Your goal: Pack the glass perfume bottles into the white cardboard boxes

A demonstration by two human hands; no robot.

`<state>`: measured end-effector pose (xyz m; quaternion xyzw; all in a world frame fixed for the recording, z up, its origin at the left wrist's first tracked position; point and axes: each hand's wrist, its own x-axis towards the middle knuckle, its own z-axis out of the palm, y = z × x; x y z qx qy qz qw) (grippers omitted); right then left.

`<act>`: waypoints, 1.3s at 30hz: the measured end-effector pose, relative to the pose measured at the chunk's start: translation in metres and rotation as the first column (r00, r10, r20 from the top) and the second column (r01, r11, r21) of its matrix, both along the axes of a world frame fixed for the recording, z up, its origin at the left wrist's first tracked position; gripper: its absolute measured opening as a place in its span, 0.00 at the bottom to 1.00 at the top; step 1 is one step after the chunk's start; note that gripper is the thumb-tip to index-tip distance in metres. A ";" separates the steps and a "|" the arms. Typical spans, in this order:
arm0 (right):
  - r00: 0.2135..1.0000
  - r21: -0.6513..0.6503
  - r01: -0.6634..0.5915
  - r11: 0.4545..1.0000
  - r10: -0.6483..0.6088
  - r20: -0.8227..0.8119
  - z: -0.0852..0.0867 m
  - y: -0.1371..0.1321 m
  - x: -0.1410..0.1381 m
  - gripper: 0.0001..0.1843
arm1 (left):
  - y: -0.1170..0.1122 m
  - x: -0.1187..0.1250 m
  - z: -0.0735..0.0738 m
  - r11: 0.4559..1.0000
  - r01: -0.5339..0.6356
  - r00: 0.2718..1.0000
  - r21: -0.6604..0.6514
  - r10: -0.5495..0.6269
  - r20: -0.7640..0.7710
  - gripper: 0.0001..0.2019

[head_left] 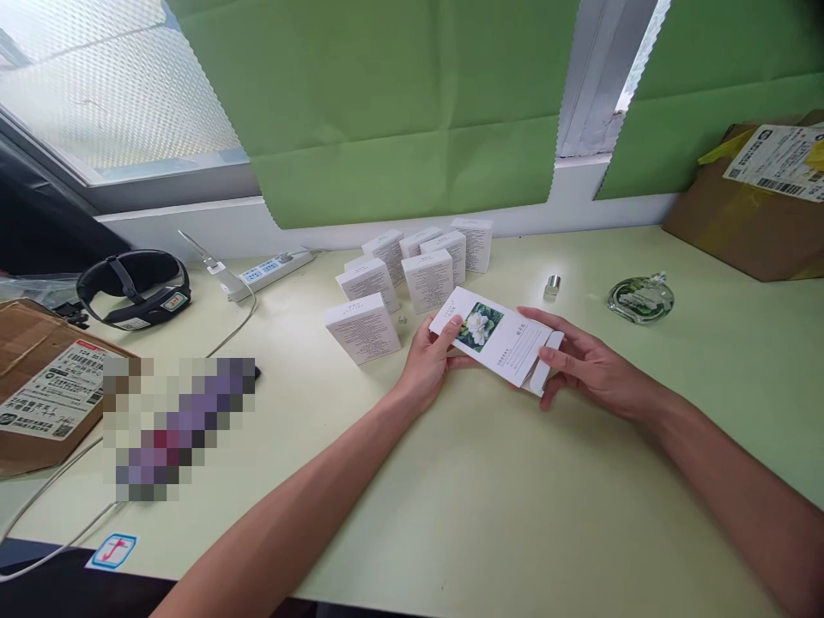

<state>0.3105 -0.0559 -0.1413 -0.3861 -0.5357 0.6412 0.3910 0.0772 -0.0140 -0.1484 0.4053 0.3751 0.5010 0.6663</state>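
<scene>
My left hand [426, 359] grips the left end of a white perfume box [495, 336] with a white flower picture on its face, thumb on top. At the box's right end, my right hand [589, 365] has its thumb and fingers closed around the end flaps, which are folded out. The box is held tilted above the table; what is inside it is hidden. Beyond my right hand lie a small silver cap [552, 287] and a clear glass perfume bottle [640, 299]. Left of the held box, a similar white box [364, 329] stands upright.
Several more white boxes [429, 281] stand behind. A power strip [274, 273] with a cable, a black headset [135, 290], a cardboard box [51, 386] and a pixelated purple object [186, 429] are at left. Another cardboard box [747, 202] occupies the back right, beside a green curtain [399, 112].
</scene>
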 end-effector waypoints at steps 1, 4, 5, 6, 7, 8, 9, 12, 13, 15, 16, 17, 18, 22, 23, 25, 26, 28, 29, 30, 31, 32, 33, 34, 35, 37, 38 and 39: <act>1.000 -0.002 -0.004 1.000 0.004 -0.006 0.000 0.000 0.000 0.33 | 0.000 0.000 0.000 1.000 0.000 1.000 -0.002 0.000 0.003 0.18; 0.998 -0.022 -0.024 0.999 0.022 -0.059 -0.002 0.000 -0.001 0.34 | 0.000 0.000 0.001 1.000 0.010 1.000 0.005 -0.010 0.005 0.17; 0.996 -0.030 -0.031 0.999 0.028 -0.085 -0.002 0.000 -0.002 0.33 | 0.000 0.000 0.001 1.000 0.014 1.000 0.007 -0.014 0.002 0.17; 0.993 -0.038 -0.037 0.999 0.033 -0.113 -0.003 -0.001 -0.003 0.33 | 0.000 0.000 0.001 1.000 0.016 1.000 0.008 -0.016 -0.003 0.17; 0.990 -0.047 -0.043 0.998 0.036 -0.139 -0.003 -0.001 -0.004 0.33 | 0.000 0.000 0.002 1.000 0.016 1.000 0.008 -0.016 -0.008 0.18; 0.986 -0.056 -0.048 0.997 0.038 -0.161 -0.003 -0.001 -0.005 0.33 | 0.000 0.000 0.002 1.000 0.018 1.000 0.006 -0.018 -0.013 0.18; 0.983 -0.064 -0.051 0.997 0.039 -0.178 -0.003 -0.002 -0.005 0.33 | 0.000 0.000 0.002 1.000 0.019 1.000 0.004 -0.018 -0.017 0.18; 0.977 -0.087 -0.059 0.994 0.040 -0.207 -0.003 -0.003 -0.006 0.33 | -0.001 0.000 0.001 1.000 0.014 1.000 0.004 -0.013 -0.024 0.19; 0.976 -0.090 -0.060 0.994 0.040 -0.213 -0.003 -0.003 -0.006 0.32 | -0.001 0.000 0.001 1.000 0.013 1.000 0.004 -0.013 -0.027 0.19; 0.974 -0.098 -0.065 0.993 0.042 -0.225 -0.003 -0.003 -0.005 0.31 | -0.001 0.001 0.001 1.000 0.009 0.999 0.006 -0.009 -0.046 0.20; 0.972 -0.104 -0.067 0.992 0.042 -0.231 -0.002 -0.003 -0.005 0.29 | -0.002 0.001 0.000 1.000 0.004 0.998 0.015 -0.003 -0.068 0.22; 0.971 -0.109 -0.065 0.992 0.038 -0.236 -0.002 -0.003 -0.004 0.28 | -0.003 0.001 0.000 0.999 -0.006 0.994 0.039 0.010 -0.107 0.25; 0.971 -0.112 -0.058 0.992 0.030 -0.238 -0.002 -0.002 -0.003 0.27 | -0.004 0.001 0.000 0.996 -0.023 0.984 0.087 0.038 -0.172 0.28; 0.979 -0.109 0.005 0.994 -0.026 -0.200 0.000 0.002 0.003 0.27 | -0.009 -0.003 0.001 0.843 0.050 0.785 0.536 0.299 -0.542 0.40; 0.984 -0.110 0.014 0.994 -0.034 -0.177 0.000 0.003 0.005 0.27 | -0.010 -0.005 0.001 0.750 0.149 0.714 0.645 0.370 -0.594 0.42; 0.992 -0.115 0.026 0.993 -0.040 -0.121 0.002 0.004 0.009 0.28 | -0.012 -0.007 0.004 0.541 0.369 0.606 0.756 0.477 -0.637 0.44; 0.995 -0.114 0.032 0.993 -0.043 -0.091 0.004 0.004 0.011 0.27 | -0.012 -0.008 0.006 0.456 0.447 0.564 0.770 0.525 -0.638 0.44; 0.998 -0.108 0.046 0.993 -0.050 -0.033 0.006 0.004 0.013 0.27 | -0.013 -0.011 0.010 0.357 0.525 0.494 0.773 0.612 -0.618 0.42; 0.999 -0.104 0.050 0.993 -0.051 -0.004 0.006 0.004 0.013 0.27 | -0.013 -0.012 0.012 0.336 0.535 0.469 0.775 0.645 -0.604 0.42; 0.998 -0.099 0.050 0.994 -0.048 0.028 0.007 0.003 0.013 0.28 | -0.013 -0.012 0.014 0.325 0.541 0.452 0.775 0.665 -0.595 0.42; 0.997 -0.093 0.048 0.995 -0.042 0.060 0.007 0.003 0.012 0.28 | -0.014 -0.013 0.015 0.323 0.554 0.444 0.767 0.665 -0.601 0.43; 0.995 -0.089 0.040 0.995 -0.032 0.094 0.008 0.003 0.011 0.29 | -0.015 -0.013 0.015 0.326 0.579 0.441 0.748 0.646 -0.623 0.44; 0.992 -0.085 0.030 0.996 -0.020 0.126 0.008 0.002 0.009 0.30 | -0.016 -0.012 0.015 0.336 0.607 0.438 0.720 0.615 -0.656 0.45; 0.988 -0.080 0.021 0.997 -0.009 0.152 0.008 0.002 0.007 0.30 | -0.017 -0.011 0.014 0.348 0.635 0.435 0.690 0.577 -0.691 0.46; 0.985 -0.076 0.010 0.997 0.003 0.174 0.008 0.001 0.005 0.31 | -0.019 -0.010 0.013 0.357 0.663 0.433 0.658 0.535 -0.725 0.47; 0.980 -0.069 -0.008 0.998 0.022 0.200 0.009 -0.001 0.000 0.31 | -0.024 -0.007 0.011 0.356 0.703 0.439 0.616 0.464 -0.769 0.48; 0.979 -0.067 -0.017 0.998 0.031 0.203 0.009 -0.002 -0.002 0.32 | -0.025 -0.005 0.010 0.354 0.708 0.447 0.611 0.444 -0.776 0.48; 0.979 -0.069 -0.025 0.997 0.038 0.202 0.010 -0.003 -0.003 0.32 | -0.027 -0.004 0.008 0.355 0.706 0.457 0.613 0.432 -0.777 0.47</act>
